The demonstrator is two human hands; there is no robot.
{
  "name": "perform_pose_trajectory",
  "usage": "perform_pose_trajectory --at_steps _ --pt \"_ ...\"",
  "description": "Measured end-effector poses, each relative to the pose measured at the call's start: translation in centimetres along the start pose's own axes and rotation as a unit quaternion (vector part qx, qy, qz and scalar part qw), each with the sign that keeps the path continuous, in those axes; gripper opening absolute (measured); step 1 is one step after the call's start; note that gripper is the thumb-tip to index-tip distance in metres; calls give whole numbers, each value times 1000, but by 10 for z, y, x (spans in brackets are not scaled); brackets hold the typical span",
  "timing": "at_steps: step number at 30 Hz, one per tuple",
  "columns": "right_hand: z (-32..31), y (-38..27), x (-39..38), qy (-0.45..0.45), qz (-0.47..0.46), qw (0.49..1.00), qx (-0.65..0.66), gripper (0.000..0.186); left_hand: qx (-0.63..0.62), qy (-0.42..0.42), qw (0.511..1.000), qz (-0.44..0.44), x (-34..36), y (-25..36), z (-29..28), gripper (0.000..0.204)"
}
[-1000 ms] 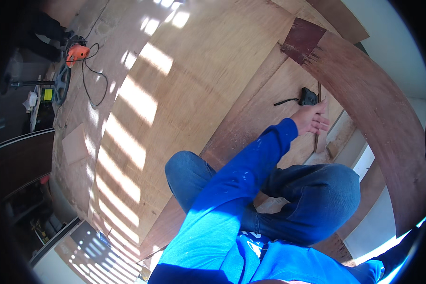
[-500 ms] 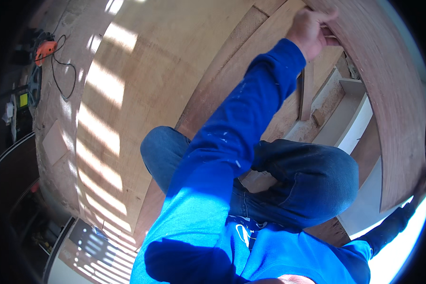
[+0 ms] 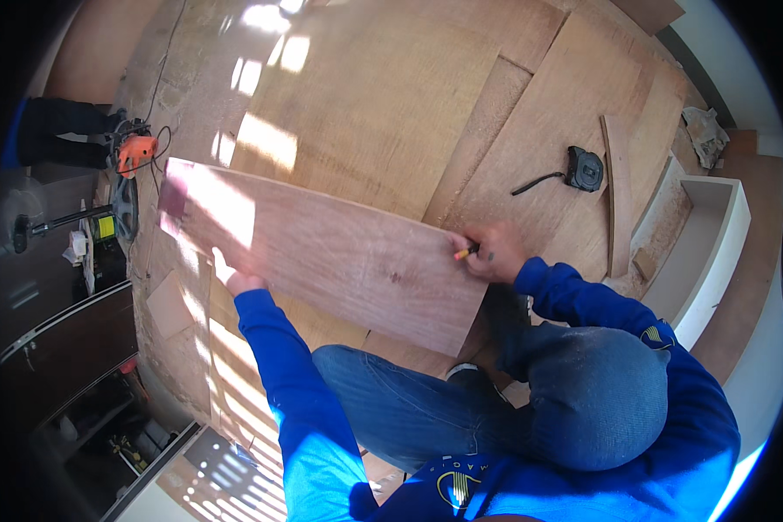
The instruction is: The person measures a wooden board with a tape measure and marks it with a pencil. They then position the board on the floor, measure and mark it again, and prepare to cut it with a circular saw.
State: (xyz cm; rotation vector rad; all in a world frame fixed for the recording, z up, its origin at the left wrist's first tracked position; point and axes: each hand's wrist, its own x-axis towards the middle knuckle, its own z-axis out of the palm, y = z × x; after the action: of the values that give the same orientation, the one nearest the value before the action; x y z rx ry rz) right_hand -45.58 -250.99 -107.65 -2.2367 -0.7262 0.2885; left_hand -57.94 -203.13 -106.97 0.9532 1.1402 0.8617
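A long reddish-brown wooden board (image 3: 339,248) lies slantwise above my crossed legs, its left end in sunlight. My left hand (image 3: 235,274) is closed on its near edge towards that end, the thumb up on the face. At the right end my right hand (image 3: 493,250) grips the far edge and also holds a pencil (image 3: 466,252) between its fingers. Part of the right hand's fingers is hidden behind the board. Beyond that hand, a black tape measure (image 3: 585,169) with a wrist strap rests on a plywood sheet (image 3: 552,130).
A narrow wood strip (image 3: 619,187) lies beside a white open box frame (image 3: 713,252) at the right. Larger plywood (image 3: 391,96) covers the floor ahead. An orange power tool (image 3: 137,155) with a cord sits at the left, near a person's dark-trousered legs (image 3: 65,130).
The board has swung from the far right to across my front. My left hand has come back to the left with it, and my right hand now holds its right end and a pencil.
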Motion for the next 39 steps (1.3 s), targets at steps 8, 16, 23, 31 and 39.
perform_pose_trajectory --at_steps 8,16,23,31,39 --pt "46 -3 -48 -157 -37 986 44 38 59 88 990 -98 23 -38 -115 72" --pt "33 24 -50 -98 -32 994 -26 30 110 14 987 -118 32 -86 -57 52" --pt "40 26 -34 -70 -27 994 -80 27 397 44 916 -48 44 -79 -23 74" --pt "64 32 -24 -44 -37 996 -71 30 311 -26 950 32 69 -110 -42 37" --pt "79 31 -19 -25 -23 999 -30 29 316 32 945 75 69 -126 -38 31"
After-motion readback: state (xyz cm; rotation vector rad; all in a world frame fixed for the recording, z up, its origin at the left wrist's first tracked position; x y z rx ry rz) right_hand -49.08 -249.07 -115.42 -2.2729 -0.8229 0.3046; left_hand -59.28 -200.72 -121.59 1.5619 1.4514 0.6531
